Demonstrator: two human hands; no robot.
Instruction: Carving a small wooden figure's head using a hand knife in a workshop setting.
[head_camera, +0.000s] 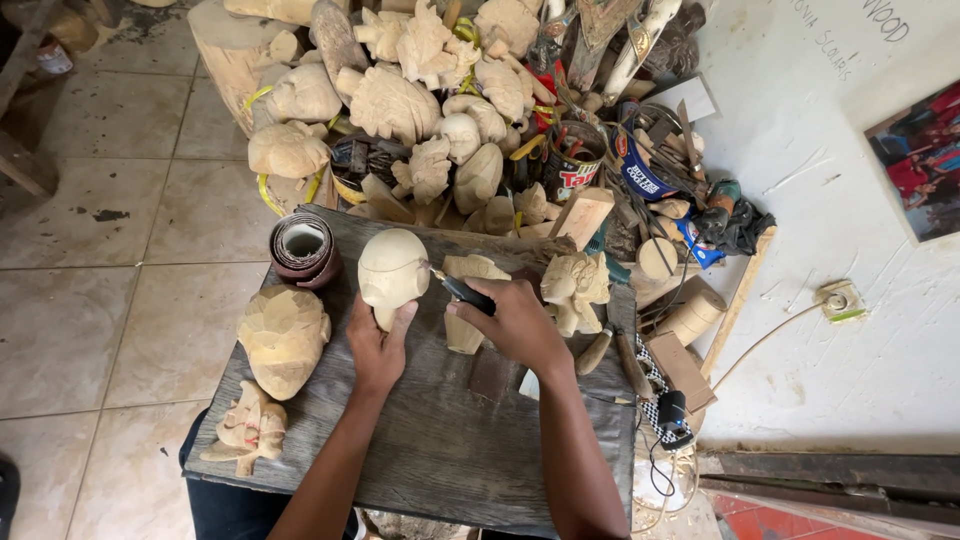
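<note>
Pale wooden carving (392, 268), rigid, probably light, resting upright on grey tabletop (440, 440), is being gripped at its narrow base by left hand (377, 345) while right hand (512, 322), holding dark-handled carving tool (460, 291), is working its side.

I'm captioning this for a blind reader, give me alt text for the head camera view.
The left hand steadies a pale wooden carving on a grey board while the right hand holds a dark-handled tool to it. Unfinished carvings are piled beyond, near a sandpaper roll.
</note>
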